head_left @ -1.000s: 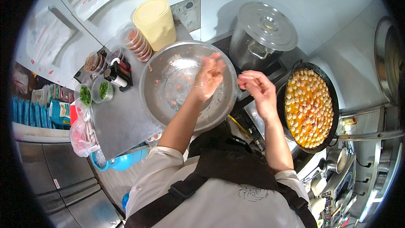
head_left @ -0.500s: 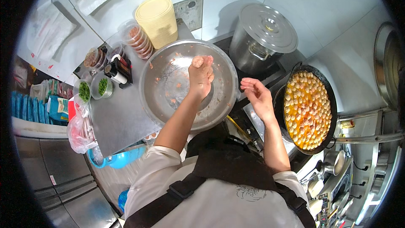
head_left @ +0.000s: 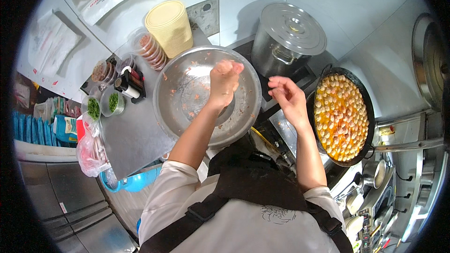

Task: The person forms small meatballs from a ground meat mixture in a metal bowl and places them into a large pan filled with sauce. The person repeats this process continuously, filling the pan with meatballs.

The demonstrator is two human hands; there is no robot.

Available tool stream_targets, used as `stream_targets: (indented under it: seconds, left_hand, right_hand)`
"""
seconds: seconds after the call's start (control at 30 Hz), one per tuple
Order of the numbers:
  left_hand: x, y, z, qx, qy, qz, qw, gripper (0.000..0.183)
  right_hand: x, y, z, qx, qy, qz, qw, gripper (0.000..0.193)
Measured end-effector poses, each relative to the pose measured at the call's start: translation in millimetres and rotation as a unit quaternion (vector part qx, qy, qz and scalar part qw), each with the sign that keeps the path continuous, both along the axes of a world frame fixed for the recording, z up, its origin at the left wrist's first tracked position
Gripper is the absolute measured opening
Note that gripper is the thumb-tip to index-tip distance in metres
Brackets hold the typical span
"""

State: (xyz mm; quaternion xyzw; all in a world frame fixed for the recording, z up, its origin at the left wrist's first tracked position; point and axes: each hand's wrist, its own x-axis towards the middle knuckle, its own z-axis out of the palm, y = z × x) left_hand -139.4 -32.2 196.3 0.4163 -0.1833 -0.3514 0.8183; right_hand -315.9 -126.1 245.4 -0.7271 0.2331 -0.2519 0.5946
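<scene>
My left hand is closed in a fist above a wide steel bowl, with pinkish raw minced meat showing at its upper edge. Most of what it grips is hidden by the fingers. Scraps of the same mince cling to the bowl's wall and bottom. To the right, my right hand hovers between the bowl and a black wok, fingers loosely bent and apart from the thumb, nothing visible in them. Many small pale meatballs float in orange-yellow liquid in the wok.
A lidded steel stockpot stands behind my right hand. On the steel counter at left are stacked yellow lids, tubs of reddish food, tubs of chopped greens and a dark bottle holder. Pans sit lower right.
The rounded lump of mince that stood out at the top of my left fist no longer shows plainly. My right hand has risen slightly, its fingers bending more. The whole view has shifted a little.
</scene>
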Motion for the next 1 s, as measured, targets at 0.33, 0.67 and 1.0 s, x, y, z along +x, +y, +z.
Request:
stream_targets:
  seconds: [0.33,0.67,1.0]
  left_hand:
    - [-22.1,3.6,6.6,0.197,-0.481,-0.103,0.848,0.013]
    - [-51.4,7.2,-24.7,0.17,-0.431,-0.289,0.838,0.034]
    - [-72.0,-11.9,-25.4,0.123,-0.134,-0.315,0.932,0.029]
  right_hand:
    - [37.4,20.1,21.6,-0.3,0.016,0.042,0.953,0.036]
    - [-13.1,-20.4,-52.9,0.331,-0.082,-0.076,0.937,0.012]
    - [-94.8,-25.3,-44.1,0.35,-0.152,0.006,0.924,0.019]
